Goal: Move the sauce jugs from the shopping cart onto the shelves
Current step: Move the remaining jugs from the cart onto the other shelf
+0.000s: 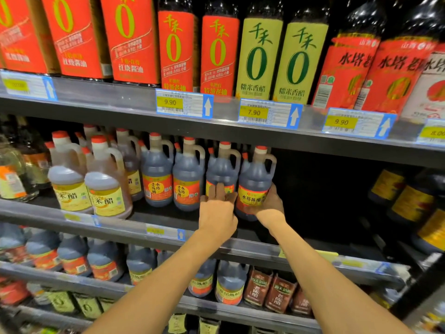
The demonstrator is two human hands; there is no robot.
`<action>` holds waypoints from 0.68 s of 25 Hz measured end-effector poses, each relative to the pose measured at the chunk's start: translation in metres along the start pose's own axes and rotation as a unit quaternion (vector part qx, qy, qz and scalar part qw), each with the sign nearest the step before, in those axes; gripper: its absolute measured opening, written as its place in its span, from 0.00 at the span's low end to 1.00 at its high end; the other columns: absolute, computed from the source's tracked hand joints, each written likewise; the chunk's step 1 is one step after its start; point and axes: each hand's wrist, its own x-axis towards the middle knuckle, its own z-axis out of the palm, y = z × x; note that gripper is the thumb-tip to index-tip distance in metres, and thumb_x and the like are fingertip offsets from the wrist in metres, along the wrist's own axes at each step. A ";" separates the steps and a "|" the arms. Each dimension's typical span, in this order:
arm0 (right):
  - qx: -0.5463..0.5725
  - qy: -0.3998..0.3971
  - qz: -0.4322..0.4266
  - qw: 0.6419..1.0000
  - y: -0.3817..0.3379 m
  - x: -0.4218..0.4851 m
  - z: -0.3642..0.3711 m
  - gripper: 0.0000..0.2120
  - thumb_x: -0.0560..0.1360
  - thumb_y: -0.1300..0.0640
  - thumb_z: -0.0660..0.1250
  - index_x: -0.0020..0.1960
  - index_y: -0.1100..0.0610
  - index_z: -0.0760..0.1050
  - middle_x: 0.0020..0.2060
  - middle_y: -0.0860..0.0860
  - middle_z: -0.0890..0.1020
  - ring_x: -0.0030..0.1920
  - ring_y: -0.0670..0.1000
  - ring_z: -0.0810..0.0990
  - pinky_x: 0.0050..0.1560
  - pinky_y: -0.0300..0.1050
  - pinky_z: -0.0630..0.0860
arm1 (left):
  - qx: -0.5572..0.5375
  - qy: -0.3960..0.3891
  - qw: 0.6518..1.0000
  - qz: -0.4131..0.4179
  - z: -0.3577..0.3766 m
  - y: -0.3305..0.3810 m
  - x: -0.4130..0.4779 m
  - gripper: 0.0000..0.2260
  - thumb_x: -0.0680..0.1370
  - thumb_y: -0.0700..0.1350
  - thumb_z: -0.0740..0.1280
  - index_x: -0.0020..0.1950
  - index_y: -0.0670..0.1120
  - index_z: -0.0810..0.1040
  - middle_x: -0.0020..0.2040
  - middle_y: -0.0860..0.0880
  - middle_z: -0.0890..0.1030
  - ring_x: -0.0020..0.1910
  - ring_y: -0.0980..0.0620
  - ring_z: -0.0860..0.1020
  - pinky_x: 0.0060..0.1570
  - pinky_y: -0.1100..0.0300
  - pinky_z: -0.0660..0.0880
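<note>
Currently, the end jug (254,179) stands at the right end of the front row on the middle shelf (134,226), with dark open shelf space to its right. It is a translucent jug filled to the shoulder with dark liquid. It is upright, long axis vertical, red cap uppermost, label facing the camera and loop handle on the right side. Its base is at shelf level near the front edge; whether it bears on the shelf cannot be determined. The right hand (271,203) grips its lower right side with curled fingers. The left hand (218,213) is held flat, fingers straight, against the lower front of the neighbouring jug (222,168), which holds the same dark liquid. Farther left, pale jugs (106,186) hold a light amber liquid. Tall bottles (258,56) stand above.
</note>
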 end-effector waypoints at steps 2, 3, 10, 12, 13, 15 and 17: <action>-0.024 -0.006 0.004 1.000 -0.003 -0.001 0.002 0.34 0.67 0.50 0.78 0.67 0.58 0.69 0.61 0.56 0.80 0.61 0.58 0.80 0.57 0.46 0.75 | -0.003 -0.010 1.000 -0.009 0.001 -0.002 -0.001 0.27 0.76 0.50 0.63 0.75 0.53 0.65 0.73 0.41 0.63 0.70 0.40 0.65 0.62 0.48 0.67; -0.032 -0.007 0.009 0.999 -0.005 -0.002 0.002 0.33 0.68 0.50 0.78 0.67 0.58 0.69 0.60 0.56 0.80 0.61 0.58 0.80 0.57 0.46 0.75 | -0.010 -0.016 1.000 -0.016 -0.001 -0.001 -0.002 0.27 0.76 0.50 0.63 0.76 0.53 0.65 0.74 0.41 0.61 0.72 0.39 0.62 0.64 0.47 0.66; 0.035 -0.035 0.022 0.999 0.003 -0.007 0.009 0.52 0.52 0.46 0.81 0.72 0.54 0.65 0.63 0.55 0.78 0.62 0.57 0.79 0.60 0.51 0.78 | -0.047 -0.055 0.997 -0.015 -0.015 -0.006 -0.011 0.16 0.78 0.53 0.62 0.63 0.47 0.74 0.62 0.45 0.76 0.62 0.42 0.72 0.60 0.48 0.68; 0.049 -0.048 0.020 0.997 0.021 -0.005 0.014 0.58 0.50 0.53 0.83 0.75 0.57 0.61 0.66 0.58 0.75 0.65 0.59 0.76 0.63 0.56 0.76 | -0.026 -0.070 0.997 -0.020 -0.016 -0.018 -0.018 0.18 0.79 0.56 0.61 0.64 0.47 0.73 0.64 0.44 0.73 0.64 0.43 0.71 0.62 0.48 0.66; 0.045 -0.055 0.019 0.997 0.020 -0.014 0.011 0.58 0.52 0.57 0.84 0.76 0.58 0.58 0.68 0.59 0.72 0.67 0.60 0.73 0.65 0.57 0.74 | -0.011 -0.079 0.997 -0.022 -0.016 -0.026 -0.022 0.20 0.79 0.57 0.60 0.66 0.47 0.72 0.64 0.44 0.73 0.64 0.43 0.70 0.62 0.48 0.66; 0.035 -0.066 0.013 0.997 0.017 -0.023 -0.003 0.58 0.57 0.61 0.84 0.78 0.61 0.53 0.73 0.61 0.67 0.72 0.61 0.68 0.69 0.56 0.70 | 0.000 -0.090 0.996 -0.023 -0.018 -0.044 -0.027 0.22 0.79 0.59 0.59 0.68 0.48 0.69 0.63 0.44 0.73 0.64 0.43 0.69 0.62 0.48 0.66; 0.013 -0.069 0.016 0.997 0.020 -0.025 -0.014 0.56 0.61 0.61 0.82 0.79 0.63 0.51 0.74 0.61 0.64 0.73 0.61 0.66 0.69 0.53 0.69 | 0.001 -0.091 0.995 -0.027 -0.024 -0.063 -0.033 0.24 0.79 0.60 0.60 0.70 0.49 0.68 0.63 0.45 0.72 0.64 0.44 0.69 0.61 0.48 0.67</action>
